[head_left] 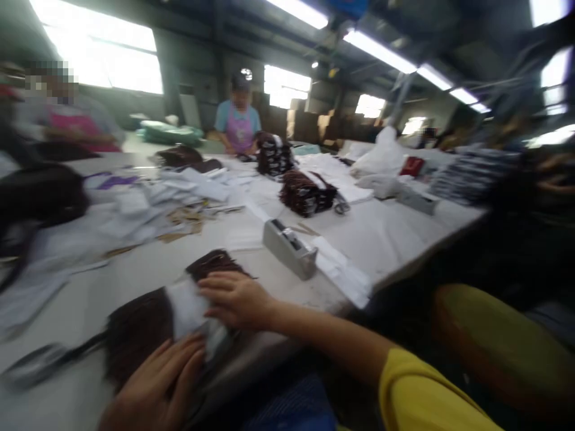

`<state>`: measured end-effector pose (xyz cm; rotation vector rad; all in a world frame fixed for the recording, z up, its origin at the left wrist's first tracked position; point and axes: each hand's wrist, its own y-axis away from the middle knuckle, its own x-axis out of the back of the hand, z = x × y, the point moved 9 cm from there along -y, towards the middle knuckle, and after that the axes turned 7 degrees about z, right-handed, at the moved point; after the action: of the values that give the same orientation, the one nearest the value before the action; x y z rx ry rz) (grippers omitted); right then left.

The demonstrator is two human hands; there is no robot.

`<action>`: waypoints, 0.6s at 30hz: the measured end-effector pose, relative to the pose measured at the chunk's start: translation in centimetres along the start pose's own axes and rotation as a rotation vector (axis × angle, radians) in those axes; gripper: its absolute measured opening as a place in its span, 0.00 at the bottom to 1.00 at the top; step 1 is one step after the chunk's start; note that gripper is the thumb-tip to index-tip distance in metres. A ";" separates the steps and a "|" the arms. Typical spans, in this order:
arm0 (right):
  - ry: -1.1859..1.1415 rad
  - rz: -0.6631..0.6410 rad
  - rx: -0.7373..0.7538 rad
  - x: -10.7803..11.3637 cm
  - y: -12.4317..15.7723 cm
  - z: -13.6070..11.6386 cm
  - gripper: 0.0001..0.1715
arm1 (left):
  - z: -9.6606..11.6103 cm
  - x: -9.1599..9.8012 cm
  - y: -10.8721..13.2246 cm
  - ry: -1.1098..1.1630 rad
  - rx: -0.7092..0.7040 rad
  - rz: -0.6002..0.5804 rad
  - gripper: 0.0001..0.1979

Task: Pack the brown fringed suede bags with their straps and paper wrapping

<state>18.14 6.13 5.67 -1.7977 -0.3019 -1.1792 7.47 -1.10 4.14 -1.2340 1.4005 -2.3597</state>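
A dark brown bundle of thin stacked pieces (139,326) lies at the table's near edge, with a white paper band (184,305) across its middle. My left hand (157,383) rests on the near side of the bundle, fingers stretched out by the band. Over the band's far right part lies my right hand (238,299), its fingers extended and flat. Both hands press on the bundle without gripping it. Some of the band is hidden under my fingers, and the picture is blurred. A grey tape dispenser (290,248) stands beyond my right hand.
Scissors (40,362), blurred, lie left of the bundle. White paper strips (344,269) lie right of the dispenser. Two banded brown bundles (309,193) sit farther back, and loose white papers (148,203) spread leftward. Co-workers (238,117) stand across the table. A stool (489,347) is at right.
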 end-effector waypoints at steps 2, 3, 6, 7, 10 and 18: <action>-0.099 -0.053 -0.088 -1.3 -0.1 0.8 0.30 | -0.7 0.9 -0.3 -0.154 0.116 -0.070 0.15; -0.136 -0.096 -0.117 -2.0 0.0 1.2 0.30 | -1.0 0.5 -0.6 -0.208 0.128 -0.115 0.17; -0.205 -0.150 -0.147 -2.7 0.6 1.9 0.25 | -2.7 -1.4 -1.1 -0.302 0.185 -0.248 0.25; -0.207 -0.139 -0.151 -2.5 0.5 2.0 0.24 | -3.2 -1.8 -1.1 -0.302 0.209 -0.283 0.26; -0.163 -0.076 -0.133 -1.8 -1.0 2.1 0.26 | -4.1 -2.1 -1.0 -0.290 0.266 -0.313 0.31; -0.087 -0.228 -0.159 -6.9 -3.3 4.4 0.35 | -5.1 -4.5 0.4 -0.259 0.269 -0.414 0.36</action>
<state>15.16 13.29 1.49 -1.9969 -0.4862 -1.3153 6.71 4.29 0.00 -1.8001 0.7787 -2.4085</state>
